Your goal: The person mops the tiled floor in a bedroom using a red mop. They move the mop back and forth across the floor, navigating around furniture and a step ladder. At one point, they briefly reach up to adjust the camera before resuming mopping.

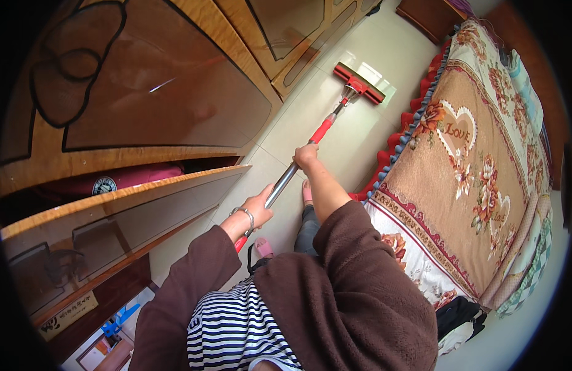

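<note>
Both hands hold a sponge mop with a red head (pixel 360 83) and a silver pole (pixel 281 187) that slants away to the upper right. My left hand (pixel 257 211), with a silver bangle at its wrist, is closed round the pole near its red lower end. Farther up, just below the red sleeve (pixel 323 128), my right hand (pixel 306 156) wraps the pole. The mop head lies against the pale tiled floor (pixel 292 127), between the wardrobe and the bed. Its sponge's underside is hidden.
A wooden wardrobe (pixel 175 80) lines the left, with an open drawer (pixel 125 207) holding maroon fabric (pixel 134 179). On the right stands a bed with a brown floral cover (pixel 434 167) and red ruffled edge. My feet in pink slippers (pixel 263 248) stand close by.
</note>
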